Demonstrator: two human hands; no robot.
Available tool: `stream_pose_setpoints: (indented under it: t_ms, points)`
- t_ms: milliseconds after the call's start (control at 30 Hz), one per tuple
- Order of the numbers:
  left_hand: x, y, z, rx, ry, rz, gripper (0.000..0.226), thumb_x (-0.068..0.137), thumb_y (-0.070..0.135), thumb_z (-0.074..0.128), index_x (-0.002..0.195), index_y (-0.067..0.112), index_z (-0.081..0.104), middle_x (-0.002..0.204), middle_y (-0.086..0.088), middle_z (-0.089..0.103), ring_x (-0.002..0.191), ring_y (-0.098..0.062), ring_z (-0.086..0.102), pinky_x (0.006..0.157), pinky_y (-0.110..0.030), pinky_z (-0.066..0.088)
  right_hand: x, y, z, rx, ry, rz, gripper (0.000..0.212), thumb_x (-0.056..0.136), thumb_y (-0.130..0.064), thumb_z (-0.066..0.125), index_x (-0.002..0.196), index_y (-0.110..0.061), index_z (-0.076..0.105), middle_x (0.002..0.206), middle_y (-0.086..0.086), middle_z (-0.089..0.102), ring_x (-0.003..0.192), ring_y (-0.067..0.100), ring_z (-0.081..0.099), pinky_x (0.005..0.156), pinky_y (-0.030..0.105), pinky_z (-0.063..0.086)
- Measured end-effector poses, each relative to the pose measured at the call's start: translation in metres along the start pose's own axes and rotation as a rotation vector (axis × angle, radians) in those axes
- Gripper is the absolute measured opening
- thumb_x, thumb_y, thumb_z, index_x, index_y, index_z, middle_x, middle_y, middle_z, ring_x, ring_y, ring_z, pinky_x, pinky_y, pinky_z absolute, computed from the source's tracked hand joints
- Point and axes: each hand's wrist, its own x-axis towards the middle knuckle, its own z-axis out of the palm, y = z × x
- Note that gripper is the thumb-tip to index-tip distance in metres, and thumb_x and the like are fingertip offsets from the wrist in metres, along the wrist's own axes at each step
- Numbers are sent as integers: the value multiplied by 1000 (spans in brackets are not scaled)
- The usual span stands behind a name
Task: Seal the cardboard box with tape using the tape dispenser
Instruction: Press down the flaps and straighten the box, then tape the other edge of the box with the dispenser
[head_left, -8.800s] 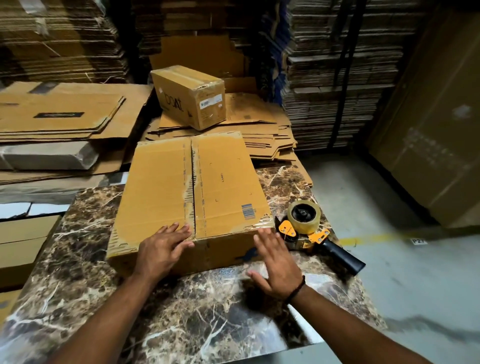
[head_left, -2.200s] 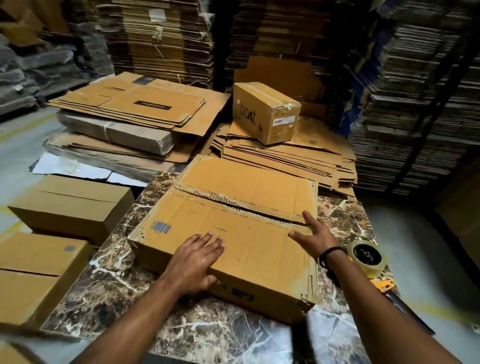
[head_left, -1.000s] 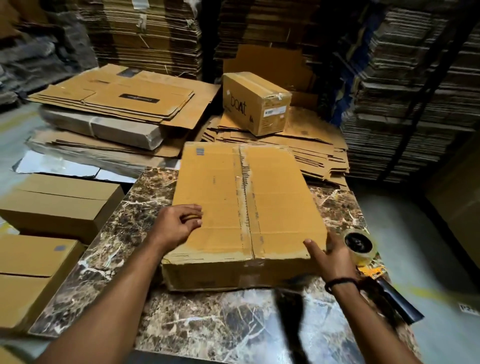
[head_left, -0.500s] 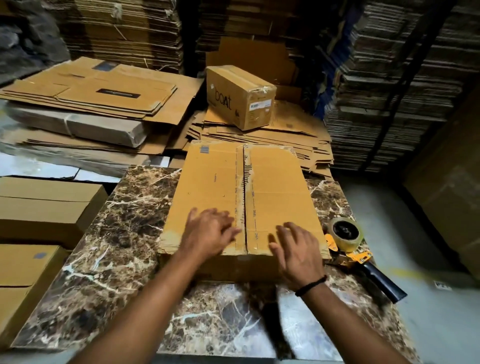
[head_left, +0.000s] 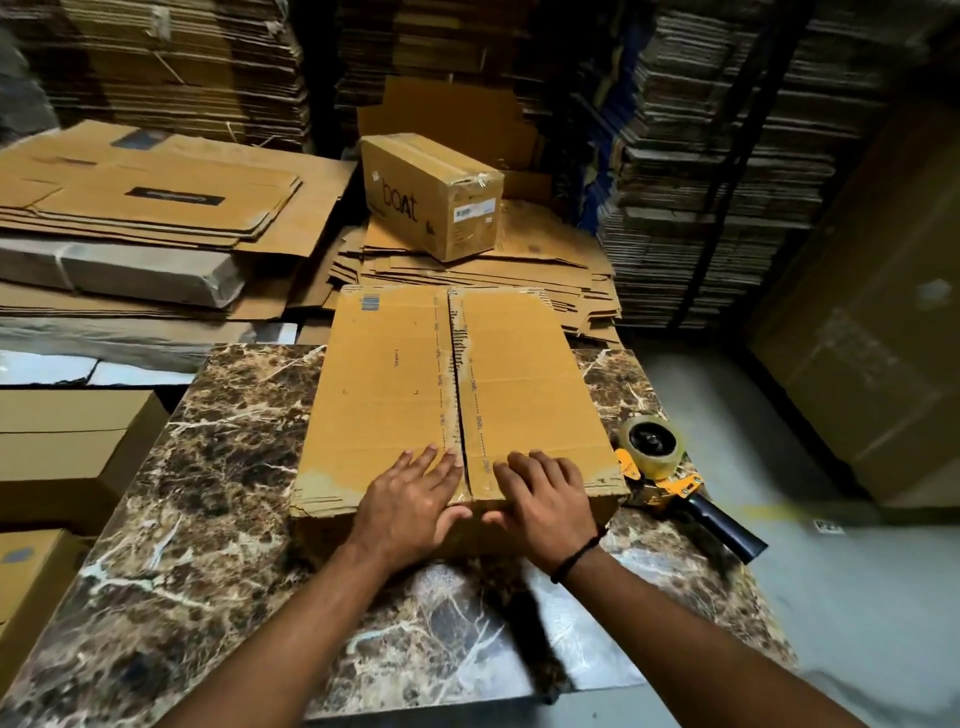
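1. While both palms pressed down on the near end of the box, the left hand (head_left: 415, 499) lay flat with fingers spread just left of the centre seam, and the right hand (head_left: 543, 501) lay flat and spread just right of it. Neither hand held anything.
2. Under them, the cardboard box (head_left: 395, 384) sat lengthwise on a marble-patterned table (head_left: 208, 493), its two top flaps (head_left: 519, 374) closed, with a narrow dark gap along the seam (head_left: 457, 395). No fresh tape was visible there, only worn, torn strips of old paper.
3. Just beside the box's near right corner, the tape dispenser (head_left: 670, 473) lay on the table, untouched, with its roll facing up and its black handle pointing away to the right.
4. Beyond the table, a smaller sealed carton (head_left: 431, 192) rested on stacks of flattened cardboard (head_left: 156, 197).
5. Likely risks: if one hand lifted to fetch the dispenser, the flaps could spring apart and the seam widen. The ragged seam edges might keep tape from sticking well. A hasty reach could knock the dispenser off the table's right edge.
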Motion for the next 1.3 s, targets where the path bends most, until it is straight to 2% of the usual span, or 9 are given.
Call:
stream_pose_setpoints:
  t_ms: [167, 333, 500, 633, 767, 967, 1067, 1200, 1300]
  points:
    - [1, 2, 5, -45, 58, 16, 54, 86, 55, 35, 121, 24, 61, 125, -7, 61, 114, -28, 58, 93, -46, 48, 6, -10, -10, -12, -58, 76, 59, 80, -70, 39, 108, -23, 60, 108, 2, 65, 98, 25, 59, 84, 38, 33]
    - [5, 19, -3, -99, 93, -100, 58, 79, 50, 55, 132, 26, 51, 138, -7, 50, 129, -27, 45, 106, -50, 34, 3, 1, -12, 41, -150, 18, 59, 68, -47, 69, 121, -27, 53, 119, 2, 61, 105, 26, 59, 85, 39, 46]
    - [35, 50, -13, -75, 6, -148, 79, 85, 65, 29, 149, 24, 9, 157, -8, 3, 144, -24, -1, 116, -49, -2, 5, 39, -38, 392, -88, 29, 39, 86, -33, 57, 120, -16, 57, 123, 12, 58, 106, 29, 58, 86, 41, 50]
    - [68, 59, -19, -125, -66, -254, 94, 80, 78, 11, 149, 16, -1, 156, -10, -7, 144, -23, -7, 116, -40, -3, -9, 106, -37, 380, 61, 435, 32, 83, -18, 62, 114, -13, 61, 121, 13, 57, 103, 30, 59, 85, 41, 53]
    - [68, 59, -10, -120, -188, -301, 103, 72, 81, -7, 149, 12, -2, 156, -11, -8, 144, -23, -5, 117, -39, -1, -43, 182, -12, 363, -258, 933, 54, 77, -19, 64, 128, -19, 47, 130, 13, 48, 114, 36, 52, 95, 43, 46]
    - [76, 55, -5, -127, -310, -304, 105, 65, 82, -12, 146, 15, -13, 152, -9, -21, 142, -20, -13, 115, -37, -6, -83, 244, 49, 333, -785, 997, 79, 57, -50, 73, 124, -19, 46, 123, 10, 58, 109, 31, 58, 88, 37, 51]
    - [74, 56, -5, -132, -275, -328, 105, 68, 83, -9, 148, 16, -5, 155, -6, -13, 143, -19, -6, 116, -37, -1, -77, 260, 61, 383, -890, 880, 68, 63, -42, 74, 121, -18, 49, 109, 6, 63, 95, 26, 60, 78, 32, 51]
    - [58, 69, -9, -22, 48, -455, 92, 83, 75, 3, 143, 12, 33, 151, -7, 30, 140, -20, 23, 115, -40, 14, -63, 270, 49, 512, -985, 743, 59, 72, -37, 77, 121, -14, 53, 109, 5, 61, 92, 21, 57, 77, 26, 43]
    - [46, 74, -9, -12, 24, -515, 94, 83, 73, -1, 136, 12, 45, 144, -6, 41, 136, -19, 33, 115, -44, 9, -66, 275, 45, 735, -1028, 798, 51, 70, -37, 81, 108, -13, 57, 102, 2, 62, 84, 17, 59, 74, 26, 45]
